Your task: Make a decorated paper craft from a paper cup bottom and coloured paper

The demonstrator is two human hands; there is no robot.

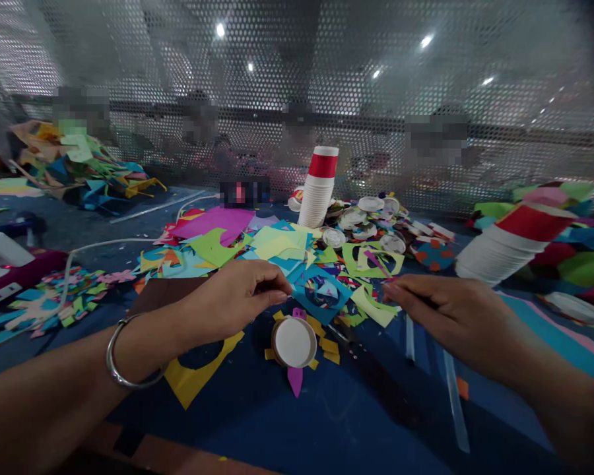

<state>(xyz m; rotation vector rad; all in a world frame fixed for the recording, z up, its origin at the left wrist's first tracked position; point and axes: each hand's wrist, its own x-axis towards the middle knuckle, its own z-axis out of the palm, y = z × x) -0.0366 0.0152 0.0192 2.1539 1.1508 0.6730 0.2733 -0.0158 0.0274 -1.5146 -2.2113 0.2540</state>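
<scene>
My right hand (443, 310) pinches a thin purple paper strip (377, 264), which points up and left from the fingertips. My left hand (235, 297), with a silver bangle at the wrist, has thumb and fingers drawn together; whatever is between them, if anything, I cannot make out. Below and between both hands, apart from them, lies a round white paper cup base (295, 343). Yellow paper tabs stick out around it, with a purple piece (296, 380) at its front and another at its back. Yellow scraps (330, 349) lie beside it.
Coloured paper scraps (277, 244) heap behind my hands. Stacked cups (317, 191) stand at the back; another stack (509, 244) leans at right. A dark knife-like tool (376, 376) and clear glue sticks (455, 402) lie right of the cup base. A purple power strip (24, 277) sits left.
</scene>
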